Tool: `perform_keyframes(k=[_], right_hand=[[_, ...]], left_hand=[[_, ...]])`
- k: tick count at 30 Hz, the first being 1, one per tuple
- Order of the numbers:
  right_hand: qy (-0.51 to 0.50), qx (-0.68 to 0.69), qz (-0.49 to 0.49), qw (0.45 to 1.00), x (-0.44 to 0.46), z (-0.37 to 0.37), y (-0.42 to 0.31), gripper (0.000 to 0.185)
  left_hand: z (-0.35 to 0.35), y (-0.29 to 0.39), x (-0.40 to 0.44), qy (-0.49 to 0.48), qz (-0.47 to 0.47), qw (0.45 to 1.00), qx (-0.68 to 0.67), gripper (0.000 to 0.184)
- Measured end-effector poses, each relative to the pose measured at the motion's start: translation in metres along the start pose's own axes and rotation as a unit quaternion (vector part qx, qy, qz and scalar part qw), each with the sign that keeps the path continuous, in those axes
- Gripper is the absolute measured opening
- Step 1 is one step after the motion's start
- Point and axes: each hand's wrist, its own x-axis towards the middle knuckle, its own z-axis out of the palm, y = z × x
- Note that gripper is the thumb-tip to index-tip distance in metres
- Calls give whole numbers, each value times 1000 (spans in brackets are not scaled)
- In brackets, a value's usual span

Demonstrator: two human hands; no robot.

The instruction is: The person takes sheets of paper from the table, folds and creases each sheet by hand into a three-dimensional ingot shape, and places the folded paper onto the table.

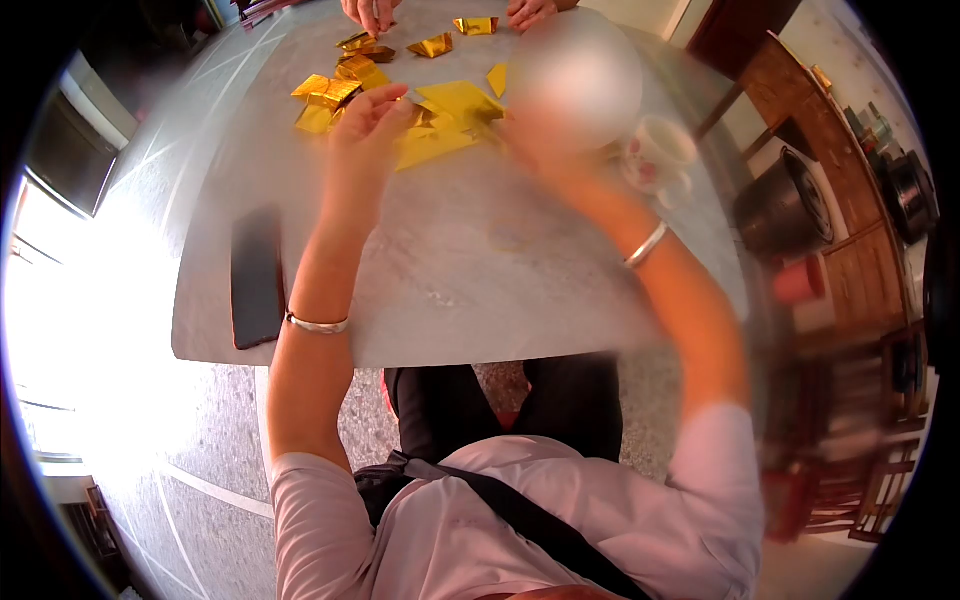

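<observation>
My left hand point(368, 122) is over the far part of the table, its fingers loosely bent and apart with nothing visible between them. Just right of its fingertips lie yellow paper sheets point(440, 145). At their right end is my right hand point(545, 135), its fingers smeared and partly covered by a pale blurred patch; whether it pinches the paper I cannot make out. Folded gold foil pieces point(325, 95) are heaped beyond and left of my left hand. Two more folded gold foil pieces point(432, 45) sit farther back.
Another person's hands point(372, 14) rest at the far table edge. A dark phone point(257, 280) lies on the grey table point(430, 290) at the left. A cup with a red pattern point(658, 155) stands at the right. Beyond are a wooden cabinet point(865, 270) and a dark bucket point(782, 208).
</observation>
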Motion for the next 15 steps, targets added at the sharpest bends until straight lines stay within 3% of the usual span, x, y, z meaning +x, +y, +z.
perform_keyframes(k=[2,5,11,15], right_hand=[[-32,171,38,984,-10,-5,-6,17],[-55,126,47,989,-15,-7,-20,15],[-98,288,73,950,-19,-8,-23,13],[-106,311,96,940,-20,-8,-24,11]], left_hand=[[4,-2,-1,-34,6,999,-16,27],[3,-2,-1,-89,0,996,-30,30],[7,1,-2,-131,3,989,-62,33],[7,2,-5,-138,11,988,-70,34]])
